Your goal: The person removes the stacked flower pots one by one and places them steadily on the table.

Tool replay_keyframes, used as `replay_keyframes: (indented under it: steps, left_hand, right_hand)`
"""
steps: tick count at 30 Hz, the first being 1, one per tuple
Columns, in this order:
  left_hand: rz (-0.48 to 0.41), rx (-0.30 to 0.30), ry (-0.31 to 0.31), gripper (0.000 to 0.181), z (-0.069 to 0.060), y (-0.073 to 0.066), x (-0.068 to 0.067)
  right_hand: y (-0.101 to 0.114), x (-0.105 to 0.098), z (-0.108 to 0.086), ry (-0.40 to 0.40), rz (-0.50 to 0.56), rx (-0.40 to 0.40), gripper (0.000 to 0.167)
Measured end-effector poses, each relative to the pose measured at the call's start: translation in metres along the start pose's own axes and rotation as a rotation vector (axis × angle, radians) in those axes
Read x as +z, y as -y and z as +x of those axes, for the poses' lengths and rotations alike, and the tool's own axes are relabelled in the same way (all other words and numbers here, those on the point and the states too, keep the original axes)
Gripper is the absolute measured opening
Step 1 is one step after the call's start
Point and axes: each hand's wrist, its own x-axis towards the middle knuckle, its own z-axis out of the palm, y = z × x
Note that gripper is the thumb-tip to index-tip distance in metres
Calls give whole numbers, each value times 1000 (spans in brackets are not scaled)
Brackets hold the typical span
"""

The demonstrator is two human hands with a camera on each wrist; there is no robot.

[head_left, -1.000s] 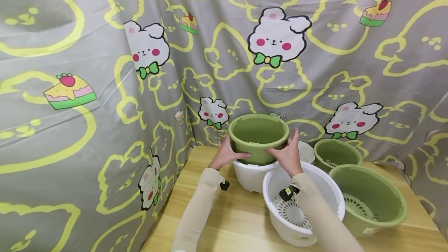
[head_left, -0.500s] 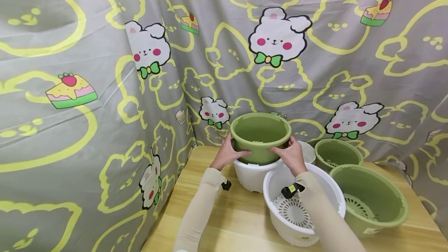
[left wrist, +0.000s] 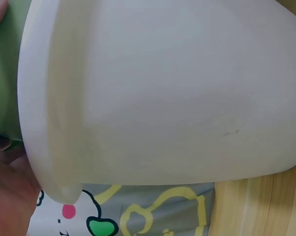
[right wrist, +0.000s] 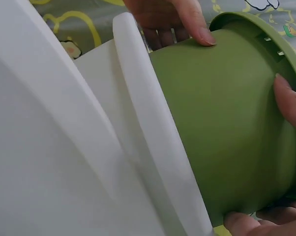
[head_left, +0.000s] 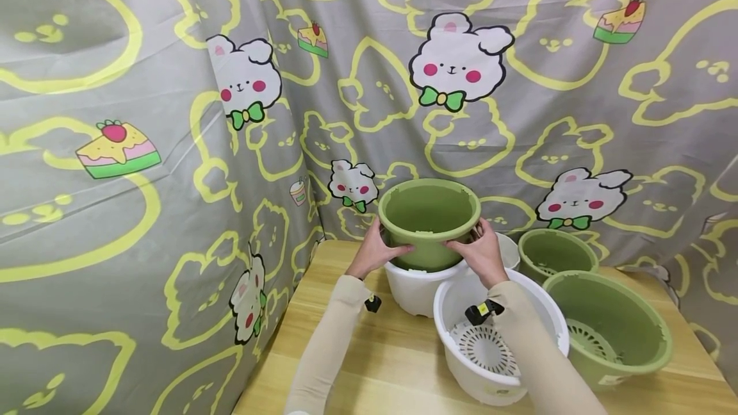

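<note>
A green plastic flowerpot stands upright between my hands, its lower part inside the mouth of a white flowerpot. My left hand grips its left side, thumb across the front below the rim. On the opposite side my right hand holds it the same way. The right wrist view shows the green flowerpot rising well out of the white rim, with fingers on both sides. The white flowerpot's wall fills most of the left wrist view. The green pot's base is hidden inside the white one.
Under my right forearm stands a larger white pot with a slotted bottom. Two green pots, a large one and a smaller one, stand to the right. Another white pot is partly hidden behind. Patterned cloth surrounds the wooden table.
The green flowerpot has risen slightly out of the white one, tilting little if at all. My right hand's raised fingers have come down round its side. The other pots have stayed put.
</note>
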Motion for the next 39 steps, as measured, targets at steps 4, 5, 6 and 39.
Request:
replay_keyframes:
  steps: [4, 5, 6, 39]
  left_hand:
    - [-20, 6, 5, 118, 0, -5, -2]
    - [-20, 6, 5, 118, 0, -6, -2]
    - [-17, 3, 2, 118, 0, -7, -3]
    - [-148, 144, -79, 116, -10, -91, -42]
  right_hand:
    - [3, -2, -1, 13, -12, -33, 97]
    - [5, -2, -1, 14, -16, -41, 98]
    - [6, -3, -1, 16, -14, -47, 98]
    - [86, 0, -35, 16, 49, -267, 102]
